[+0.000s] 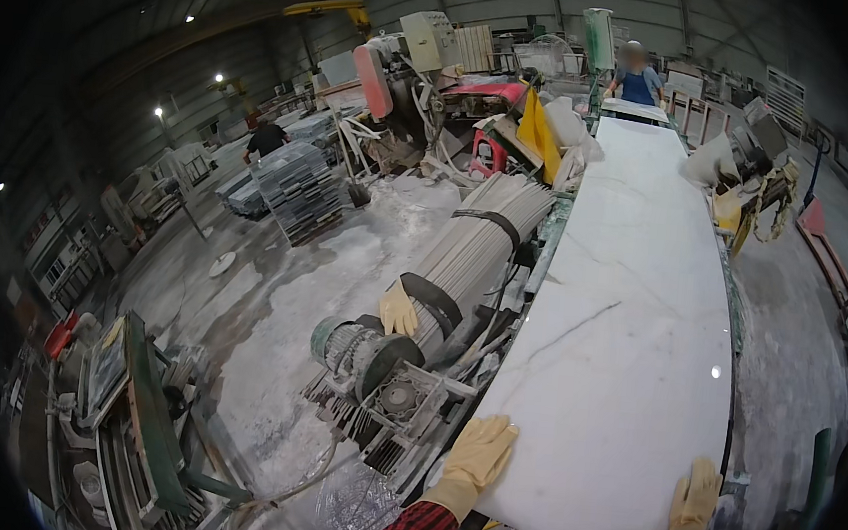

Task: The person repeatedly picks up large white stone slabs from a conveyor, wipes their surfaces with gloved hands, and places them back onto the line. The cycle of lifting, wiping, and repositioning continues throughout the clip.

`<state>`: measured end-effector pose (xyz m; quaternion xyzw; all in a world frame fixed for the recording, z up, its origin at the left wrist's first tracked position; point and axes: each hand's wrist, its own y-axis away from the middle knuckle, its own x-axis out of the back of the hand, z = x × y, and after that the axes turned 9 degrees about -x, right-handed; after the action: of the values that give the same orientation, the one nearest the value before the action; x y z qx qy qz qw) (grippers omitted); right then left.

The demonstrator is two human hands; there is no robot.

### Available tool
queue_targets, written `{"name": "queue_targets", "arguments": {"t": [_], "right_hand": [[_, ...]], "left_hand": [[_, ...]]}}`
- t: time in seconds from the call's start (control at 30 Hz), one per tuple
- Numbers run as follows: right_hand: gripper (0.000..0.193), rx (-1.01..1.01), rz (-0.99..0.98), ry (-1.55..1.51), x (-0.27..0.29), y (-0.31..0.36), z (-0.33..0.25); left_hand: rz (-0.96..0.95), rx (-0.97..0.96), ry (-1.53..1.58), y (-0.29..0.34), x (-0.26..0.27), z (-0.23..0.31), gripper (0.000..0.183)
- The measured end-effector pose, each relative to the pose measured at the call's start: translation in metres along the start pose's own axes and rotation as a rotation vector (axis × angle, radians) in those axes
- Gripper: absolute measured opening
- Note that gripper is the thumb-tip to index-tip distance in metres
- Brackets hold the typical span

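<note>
hands, left [477,456] and right [696,498], flat on marble slab [630,311]

Left hand [477,456] flat, fingers spread; right hand [695,496] likewise.

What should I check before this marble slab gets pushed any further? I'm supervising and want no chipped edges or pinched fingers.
1. Left hand flat on the white slab, near corner: ok.
2. Right hand flat on the near edge: ok.
3. Both hands gloved: ok.
4. Slab top free of loose items: ok.
5. Person at the far end holding the slab: cannot tell.
6. Bundle of strips beside the left edge apart from the slab: cannot tell.
</note>
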<state>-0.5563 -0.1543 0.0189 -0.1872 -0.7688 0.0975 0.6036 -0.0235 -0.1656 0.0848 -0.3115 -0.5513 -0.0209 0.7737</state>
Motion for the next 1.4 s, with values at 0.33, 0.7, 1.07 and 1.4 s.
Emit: {"name": "queue_targets", "arguments": {"t": [0.33, 0.7, 1.07, 1.4], "right_hand": [[0.047, -0.016, -0.039, -0.013, 0.011, -0.002, -0.008], [0.048, 0.050, 0.027, -0.008, 0.003, 0.004, 0.003], [0.050, 0.035, 0.012, -0.036, 0.007, 0.009, 0.000], [0.048, 0.014, 0.033, -0.019, 0.003, 0.014, 0.003]], "left_hand": [[-0.038, 0.053, 0.022, 0.007, -0.006, -0.001, 0.042], [-0.047, 0.084, 0.018, 0.014, -0.008, 0.001, 0.042], [-0.046, 0.074, 0.009, 0.020, -0.011, -0.001, 0.042], [-0.032, 0.043, 0.031, 0.018, 0.004, 0.007, 0.042]]}}
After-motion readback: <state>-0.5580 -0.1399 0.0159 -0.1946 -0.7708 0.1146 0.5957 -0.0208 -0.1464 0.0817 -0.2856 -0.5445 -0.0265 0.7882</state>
